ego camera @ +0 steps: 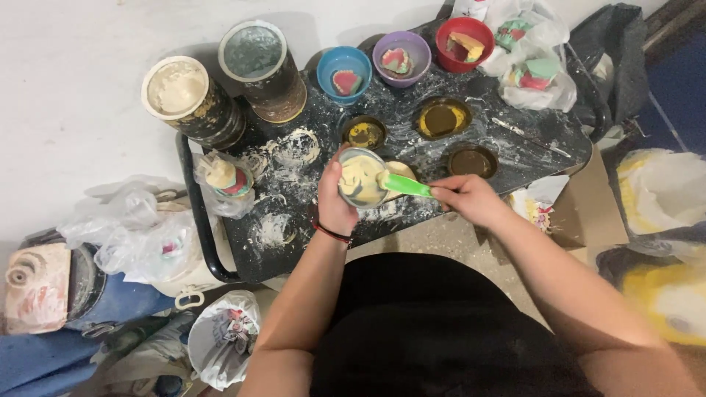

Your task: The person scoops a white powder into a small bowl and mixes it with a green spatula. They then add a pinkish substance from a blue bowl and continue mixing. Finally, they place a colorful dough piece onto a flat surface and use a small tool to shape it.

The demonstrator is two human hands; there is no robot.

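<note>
Plaster streaks cover the black tray [515,136], where two tall cylinders [224,88] stand at the far left, one filled with pale paste. Nearer the middle, the left hand [333,202] is wrapped around a small mixing cup [360,179] of creamy paste, held just above the tray's near edge. The right hand [465,198] pinches a green spatula [404,184], its tip dipped in that cup. Blue, purple and red bowls [401,57] line the far edge

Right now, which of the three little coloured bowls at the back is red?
The round red plastic bowl farthest right; the middle bowl is purple, the left bowl blue.
</note>
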